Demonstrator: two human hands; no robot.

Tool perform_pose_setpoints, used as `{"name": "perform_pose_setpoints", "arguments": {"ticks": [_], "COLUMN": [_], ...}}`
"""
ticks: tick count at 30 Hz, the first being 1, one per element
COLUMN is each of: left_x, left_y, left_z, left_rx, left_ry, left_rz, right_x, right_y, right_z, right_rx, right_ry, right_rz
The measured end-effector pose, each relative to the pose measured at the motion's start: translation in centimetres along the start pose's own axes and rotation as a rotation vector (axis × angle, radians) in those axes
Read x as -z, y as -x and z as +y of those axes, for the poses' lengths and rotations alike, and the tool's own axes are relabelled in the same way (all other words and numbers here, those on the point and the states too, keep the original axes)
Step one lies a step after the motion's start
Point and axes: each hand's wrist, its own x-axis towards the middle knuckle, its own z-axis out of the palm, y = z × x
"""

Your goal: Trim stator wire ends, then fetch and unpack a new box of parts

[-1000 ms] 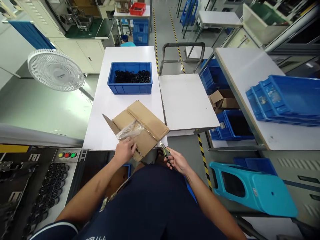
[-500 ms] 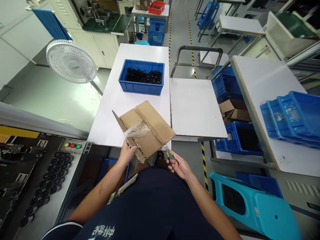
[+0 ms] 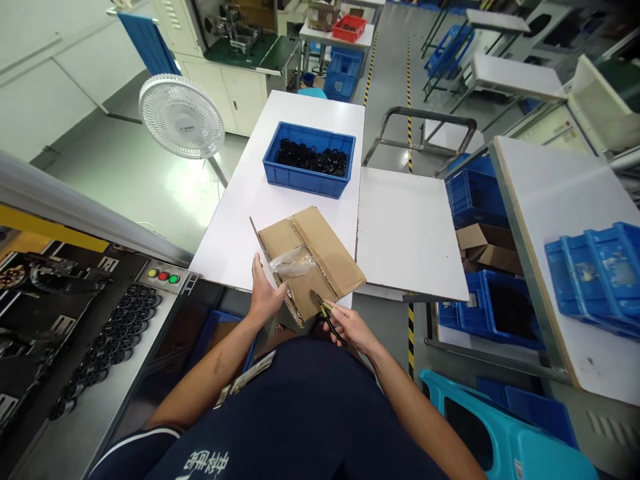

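A person steadies a taped cardboard box at the table's near edge and brings a small cutter to it.

At far left a machine bed [image 3: 95, 333] carries rows of black rings, with a fan [image 3: 181, 115] standing behind it. The left hand [image 3: 266, 293] lies spread against the near left side of the box [image 3: 310, 260], fingers straight and thumb towards the loose clear tape [image 3: 293, 265] on its top. The box sits tilted on the near edge of the white table [image 3: 240, 220], overhanging it slightly. A blue bin [image 3: 309, 159] of black parts stands farther back. The right hand [image 3: 345, 327] is closed around the cutter [image 3: 323, 310], whose tip touches the box's near right side. A second white table [image 3: 407, 233] lies to the right.
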Motion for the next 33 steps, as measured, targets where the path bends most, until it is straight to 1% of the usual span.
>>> {"name": "perform_pose_setpoints", "arguments": {"ticks": [2, 3, 6, 8, 10, 12, 15, 18, 20, 22, 25, 27, 30, 32, 33], "left_x": [0.3, 0.5, 1.3, 1.9, 2.4, 2.5, 2.1, 1.1, 0.3, -0.6, -1.3, -1.2, -0.2, 0.5, 0.8], "left_y": [-0.8, -1.3, -3.0, -4.4, -6.0, -7.7, -10.0, -11.4, -11.6, -11.2, -9.5, -8.3, -7.2, -6.9, -6.8], "left_z": [0.3, 0.5, 1.7, 2.7, 3.6, 4.2, 4.9, 5.6, 6.1, 6.6, 6.9, 6.7, 6.0, 5.5, 5.2], "left_rx": [0.0, -0.004, -0.08, -0.158, -0.211, -0.229, -0.242, -0.259, -0.28, -0.321, -0.418, -0.479, -0.499, -0.472, -0.455], "left_ry": [-0.089, -0.132, -0.294, -0.414, -0.523, -0.614, -0.729, -0.824, -0.876, -0.921, -0.962, -0.964, -0.941, -0.912, -0.889], "left_rz": [0.066, 0.077, 0.045, -0.049, -0.193, -0.343, -0.507, -0.597, -0.649, -0.697, -0.739, -0.759, -0.816, -0.833, -0.822], "right_x": [0.2, 0.3, 0.0, -0.5, -1.1, -1.5, -1.6, -1.2, -0.6, 0.1, 1.2, 2.2, 4.3, 6.2, 7.3], "right_y": [0.6, 0.7, 0.8, 0.8, 0.9, 1.0, 1.4, 1.9, 2.4, 3.0, 4.4, 5.4, 6.6, 7.0, 6.9], "right_z": [-0.6, -1.0, -2.3, -3.0, -3.2, -2.8, -1.3, 0.8, 2.2, 3.2, 4.0, 4.0, 2.6, 0.3, -1.4], "right_rx": [0.014, 0.022, 0.053, 0.076, 0.095, 0.11, 0.132, 0.168, 0.188, 0.192, 0.182, 0.173, 0.142, 0.115, 0.105], "right_ry": [0.069, 0.099, 0.171, 0.208, 0.239, 0.259, 0.256, 0.229, 0.203, 0.175, 0.163, 0.193, 0.293, 0.393, 0.453], "right_rz": [0.017, 0.02, 0.04, 0.066, 0.087, 0.099, 0.117, 0.158, 0.202, 0.253, 0.309, 0.314, 0.27, 0.214, 0.18]}}
